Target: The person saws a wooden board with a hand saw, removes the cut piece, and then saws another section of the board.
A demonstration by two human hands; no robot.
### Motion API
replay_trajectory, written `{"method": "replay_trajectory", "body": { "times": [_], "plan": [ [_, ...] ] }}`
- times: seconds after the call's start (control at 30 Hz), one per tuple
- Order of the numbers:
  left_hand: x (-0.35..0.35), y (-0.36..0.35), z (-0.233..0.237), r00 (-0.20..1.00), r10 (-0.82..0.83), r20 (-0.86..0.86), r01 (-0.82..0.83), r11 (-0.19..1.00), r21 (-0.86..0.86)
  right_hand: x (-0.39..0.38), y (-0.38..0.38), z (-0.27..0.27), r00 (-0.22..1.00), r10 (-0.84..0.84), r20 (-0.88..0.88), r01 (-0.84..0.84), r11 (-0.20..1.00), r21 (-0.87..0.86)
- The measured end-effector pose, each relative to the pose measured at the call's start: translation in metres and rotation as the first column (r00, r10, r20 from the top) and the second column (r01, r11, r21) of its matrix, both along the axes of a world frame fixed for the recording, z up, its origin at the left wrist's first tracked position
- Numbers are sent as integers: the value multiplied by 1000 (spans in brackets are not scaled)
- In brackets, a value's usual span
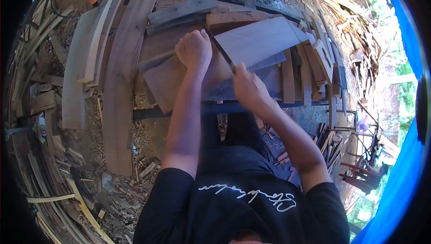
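Note:
My right hand (pixel 251 86) is wrapped round the near end of a long, narrow dark tool (pixel 222 51), whose exact kind I cannot make out. The tool slants up and left, its far end close to the thumb side of my left hand (pixel 194 51). That left hand is closed in a fist; whatever is inside its fingers, if anything, stays hidden. Below both hands lies a wide, pale wooden board (pixel 260 39), slanting across the work surface. A browner board (pixel 164 80) sits under my left forearm.
Short wood pieces (pixel 240 17) lie behind the boards, and more pieces (pixel 305 62) are at the right. Long planks (pixel 123 73) stand along the left side. Wood shavings (pixel 121 194) litter the ground. A wooden chair (pixel 366 176) and a blue tarp (pixel 395 199) are at far right.

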State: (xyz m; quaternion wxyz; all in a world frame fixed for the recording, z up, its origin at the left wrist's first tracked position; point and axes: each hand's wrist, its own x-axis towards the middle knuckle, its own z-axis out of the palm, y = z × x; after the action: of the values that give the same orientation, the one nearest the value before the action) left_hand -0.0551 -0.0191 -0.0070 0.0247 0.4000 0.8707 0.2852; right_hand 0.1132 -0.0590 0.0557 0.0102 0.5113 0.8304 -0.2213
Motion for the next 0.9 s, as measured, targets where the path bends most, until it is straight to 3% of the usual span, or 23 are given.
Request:
{"method": "replay_trajectory", "body": {
  "times": [0.17, 0.23, 0.37, 0.57, 0.63, 0.77, 0.9],
  "plan": [
    [1, 0, -2, 1000, 9, -7, -9, 1000, -14, 20, -17, 0, 997, -73, 0, 73, 996, -48],
    [3, 0, -5, 1000, -2, -28, 3, 1000, 6, -5, 16, -18, 997, 55, -49, -53, 998, 37],
    [1, -2, -5, 999, 1, -36, 1, 999, 48, -11, 16, -14, 997, 69, -34, -66, 995, 81],
    [1, 1, -7, 999, 18, -34, -19, 1000, -7, 24, -25, -3, 995, -97, 23, 99, 994, -54],
    [3, 0, -7, 999, 0, -45, 0, 1000, 7, 3, 5, -18, 999, 33, -29, -31, 998, 55],
    [1, -1, -6, 998, 11, -60, -8, 999, 45, -10, 12, -20, 995, 82, -53, -75, 989, 124],
    [-1, 0, -2, 1000, 12, -3, -12, 1000, -2, 27, -30, -3, 999, -32, -36, 33, 999, 24]
  ]
}}
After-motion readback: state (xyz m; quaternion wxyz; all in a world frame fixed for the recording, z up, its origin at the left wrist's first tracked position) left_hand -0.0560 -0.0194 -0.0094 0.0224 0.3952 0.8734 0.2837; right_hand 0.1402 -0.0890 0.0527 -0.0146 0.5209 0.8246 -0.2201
